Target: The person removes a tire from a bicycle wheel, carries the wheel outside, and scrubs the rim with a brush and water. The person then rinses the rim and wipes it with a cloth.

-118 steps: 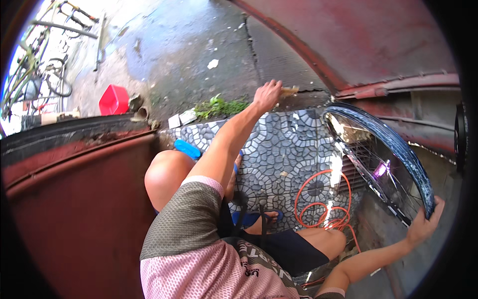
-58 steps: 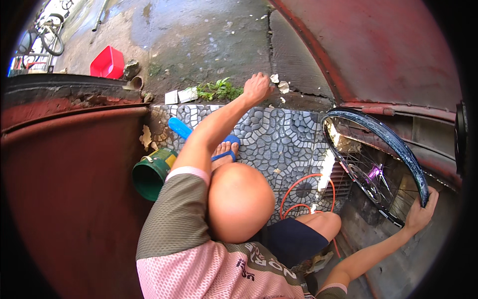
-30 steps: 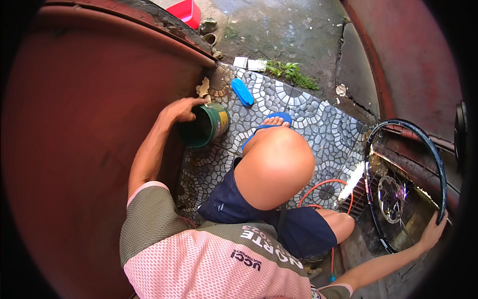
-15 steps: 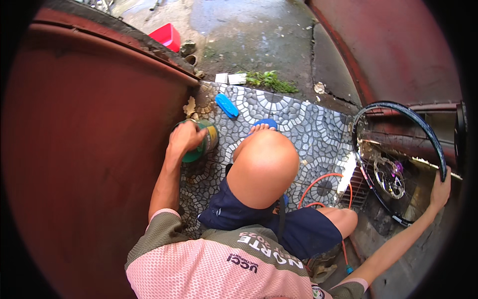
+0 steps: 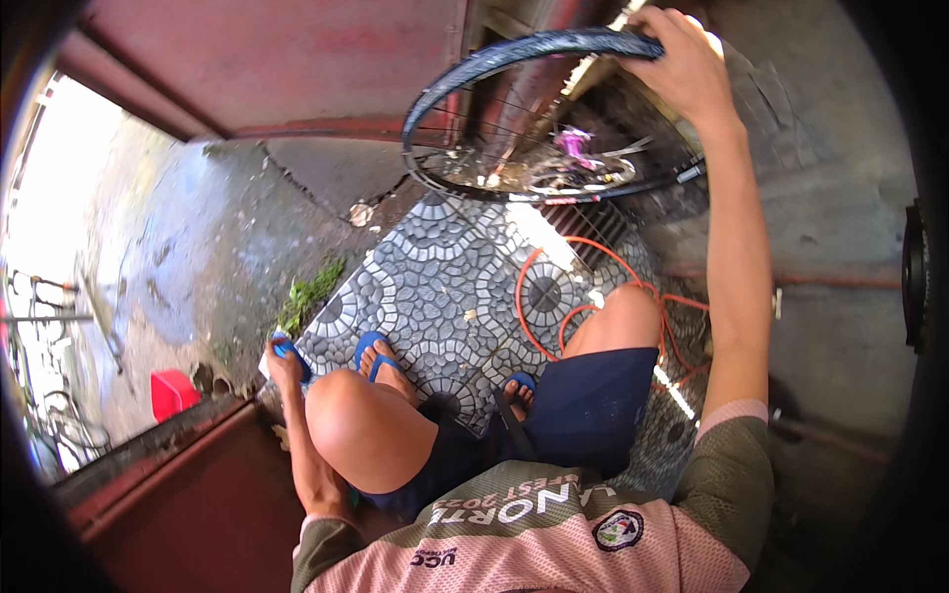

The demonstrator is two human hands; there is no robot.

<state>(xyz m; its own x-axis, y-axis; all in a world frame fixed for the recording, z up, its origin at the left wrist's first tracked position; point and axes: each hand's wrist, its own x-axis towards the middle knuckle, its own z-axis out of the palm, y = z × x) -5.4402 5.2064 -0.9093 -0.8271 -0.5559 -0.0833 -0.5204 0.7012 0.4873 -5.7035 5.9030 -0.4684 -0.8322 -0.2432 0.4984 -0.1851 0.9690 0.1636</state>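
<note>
My right hand (image 5: 677, 64) is closed on the rim of a bicycle wheel (image 5: 474, 64), raised at arm's length at the far right. The wheel is tilted, with thin spokes, a purple hub (image 5: 573, 145) and a dark rim with no tyre to be made out. At the left, beside my knee, my left hand (image 5: 284, 368) has its fingers round a small blue oblong object (image 5: 294, 354) low by the tile edge. My hand covers part of it, and its exact kind does not show.
Orange hose (image 5: 522, 296) loops over the patterned tile floor (image 5: 445, 267) near a drain grate (image 5: 588, 232). Red metal panels (image 5: 297, 69) stand ahead and at lower left. A red container (image 5: 173, 393) and a weed clump (image 5: 308, 295) lie on the wet concrete.
My left hand has left the green can and taken hold of the blue object on the tiles. The view has swung right; my right hand still grips the wheel.
</note>
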